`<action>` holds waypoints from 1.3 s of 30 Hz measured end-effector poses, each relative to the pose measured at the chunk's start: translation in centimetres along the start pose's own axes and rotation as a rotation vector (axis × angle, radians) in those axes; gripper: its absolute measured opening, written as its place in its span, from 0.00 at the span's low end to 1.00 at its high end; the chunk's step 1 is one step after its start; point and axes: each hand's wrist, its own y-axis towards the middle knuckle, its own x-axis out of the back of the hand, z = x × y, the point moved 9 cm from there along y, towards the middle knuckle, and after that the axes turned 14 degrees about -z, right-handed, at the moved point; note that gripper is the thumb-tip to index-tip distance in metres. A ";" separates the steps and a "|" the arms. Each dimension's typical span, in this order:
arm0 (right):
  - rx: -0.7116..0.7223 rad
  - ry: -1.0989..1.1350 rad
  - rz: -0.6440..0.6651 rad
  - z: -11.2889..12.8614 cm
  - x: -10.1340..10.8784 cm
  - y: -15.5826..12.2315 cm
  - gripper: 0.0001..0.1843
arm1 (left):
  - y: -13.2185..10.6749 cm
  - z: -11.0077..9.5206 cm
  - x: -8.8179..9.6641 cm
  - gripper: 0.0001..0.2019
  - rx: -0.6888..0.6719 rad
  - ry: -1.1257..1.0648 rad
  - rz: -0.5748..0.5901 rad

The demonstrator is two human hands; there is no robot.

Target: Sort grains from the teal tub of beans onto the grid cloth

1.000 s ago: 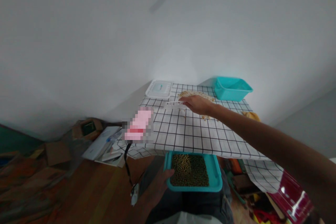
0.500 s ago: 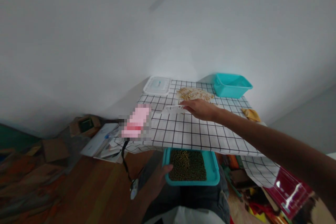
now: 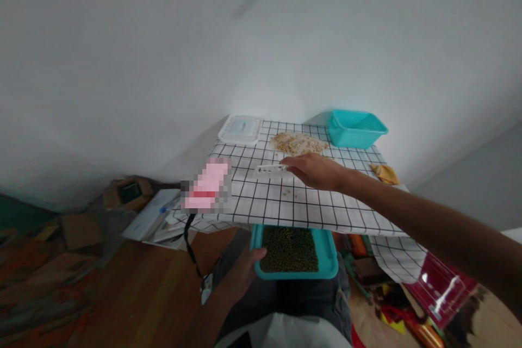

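Note:
My right hand point(image 3: 312, 169) is over the middle of the checked cloth, its fingers closed on the end of a white slotted plastic piece point(image 3: 271, 170). What kind of tool it is I cannot make out. A few loose grains point(image 3: 290, 193) lie on the cloth just in front of it. Behind the hand spreads a pile of pale yellow grains point(image 3: 297, 143). On my lap, partly under the table edge, rests a turquoise tub point(image 3: 326, 253) filled with small dark green beans point(image 3: 289, 250). My left hand point(image 3: 247, 269) grips its left rim, thumb over the edge.
A white lid point(image 3: 240, 129) lies at the table's back left, and another turquoise tub point(image 3: 356, 129) stands at the back right. A yellow cloth point(image 3: 385, 174) sits near the right edge. A blurred pink item point(image 3: 209, 185) with a black strap lies left. Boxes and papers crowd the floor.
The white slotted piece has turned a little, so its slots show more clearly. Loose grains now show in front of my right hand. The lighter patch among the beans has faded.

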 end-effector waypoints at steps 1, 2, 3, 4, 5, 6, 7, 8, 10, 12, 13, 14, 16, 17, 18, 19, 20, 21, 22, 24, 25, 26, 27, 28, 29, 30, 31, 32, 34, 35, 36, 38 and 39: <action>-0.003 -0.001 0.013 0.1 0.0 -0.2 0.19 | 0.0 0.0 -0.1 0.07 0.012 0.003 0.000; -0.001 0.002 0.026 0.4 0.1 -0.6 0.19 | -0.1 0.0 -0.3 0.05 0.019 0.006 0.000; 0.007 0.009 0.038 0.9 0.1 -1.1 0.19 | -0.1 -0.1 -0.5 0.04 0.020 0.002 0.000; 0.017 0.020 0.049 1.5 0.1 -1.7 0.19 | -0.1 -0.2 -0.6 0.04 0.030 -0.019 0.006; 0.026 0.032 0.059 2.1 0.1 -2.4 0.19 | -0.1 -0.2 -0.8 0.04 0.038 -0.041 0.011; 0.034 0.043 0.070 2.9 0.2 -3.1 0.19 | 0.0 -0.1 -0.9 0.04 0.047 -0.057 0.018; 0.037 0.054 0.079 3.6 0.2 -3.9 0.18 | 0.1 0.0 -0.9 0.04 0.050 -0.064 0.021; 0.035 0.063 0.086 4.3 0.2 -4.6 0.18 | 0.2 0.0 -0.9 0.04 0.042 -0.065 0.022; 0.018 0.080 0.095 5.3 0.3 -5.8 0.18 | 0.5 -0.1 -0.9 0.04 0.014 -0.050 0.027; 0.005 0.087 0.087 5.8 0.6 -6.4 0.18 | 0.6 -0.3 -0.8 0.04 -0.005 -0.044 0.014; -0.001 0.083 0.076 5.8 0.8 -6.4 0.18 | 0.6 -0.4 -0.8 0.04 -0.003 -0.046 0.006; -0.011 0.073 0.061 5.6 1.0 -6.2 0.18 | 0.5 -0.4 -0.9 0.05 0.006 -0.051 0.002; -0.043 0.032 0.013 4.5 1.5 -5.1 0.18 | 0.4 -0.5 -0.9 0.07 0.017 -0.056 -0.006; -0.061 0.004 -0.012 3.6 1.7 -4.2 0.18 | 0.3 -0.4 -0.8 0.07 0.019 -0.047 -0.009; -0.076 -0.026 -0.038 2.6 1.8 -3.2 0.19 | 0.3 -0.3 -0.6 0.07 0.015 -0.027 -0.017; -0.083 -0.054 -0.051 1.6 1.7 -2.2 0.19 | 0.4 -0.1 -0.4 0.06 0.004 -0.002 -0.030; -0.084 -0.075 -0.065 0.7 1.6 -1.0 0.19 | 0.4 0.0 0.0 0.05 -0.012 0.027 -0.043; -0.073 -0.081 -0.071 -0.1 1.2 0.2 0.18 | 0.5 0.1 0.2 0.07 -0.030 0.051 -0.054; -0.062 -0.084 -0.083 -0.8 0.9 1.3 0.18 | 0.5 0.1 0.4 0.08 -0.044 0.063 -0.057; -0.027 -0.076 -0.086 -1.7 0.0 3.4 0.18 | 0.5 0.1 0.2 0.08 -0.027 0.026 -0.039; -0.015 -0.071 -0.083 -2.0 -0.5 4.1 0.18 | 0.3 0.1 -0.1 0.07 0.006 -0.019 -0.016; -0.006 -0.065 -0.074 -2.2 -1.0 4.8 0.18 | 0.2 0.1 -0.5 0.07 0.045 -0.065 0.014; 0.002 -0.057 -0.060 -2.3 -1.5 5.2 0.18 | 0.0 0.1 -0.9 0.08 0.078 -0.111 0.036; 0.010 -0.045 -0.045 -2.2 -1.9 5.4 0.18 | -0.1 -0.1 -1.2 0.09 0.100 -0.145 0.053; 0.018 -0.030 -0.029 -2.1 -2.2 5.4 0.18 | -0.2 -0.3 -1.4 0.10 0.111 -0.163 0.061; 0.028 -0.012 -0.013 -1.8 -2.4 5.2 0.18 | -0.3 -0.4 -1.5 0.09 0.113 -0.163 0.062; 0.038 0.009 0.003 -1.4 -2.5 4.9 0.18 | -0.3 -0.6 -1.3 0.08 0.106 -0.155 0.051; 0.049 0.032 0.019 -1.0 -2.5 4.4 0.18 | -0.2 -0.7 -1.1 0.06 0.099 -0.145 0.041; 0.062 0.072 0.047 0.1 -2.2 3.3 0.17 | 0.0 -0.6 -0.6 0.03 0.074 -0.109 0.022; 0.066 0.090 0.061 0.7 -2.0 2.6 0.17 | 0.2 -0.6 -0.3 0.02 0.057 -0.087 0.016; 0.068 0.106 0.075 1.3 -1.7 1.8 0.17 | 0.4 -0.4 -0.1 0.02 0.042 -0.059 0.020; 0.067 0.139 0.102 2.5 -1.2 0.2 0.17 | 0.7 -0.2 0.0 0.04 -0.004 -0.003 0.037; 0.068 0.158 0.117 3.2 -1.0 -0.6 0.17 | 0.9 -0.2 0.1 0.05 -0.033 0.017 0.037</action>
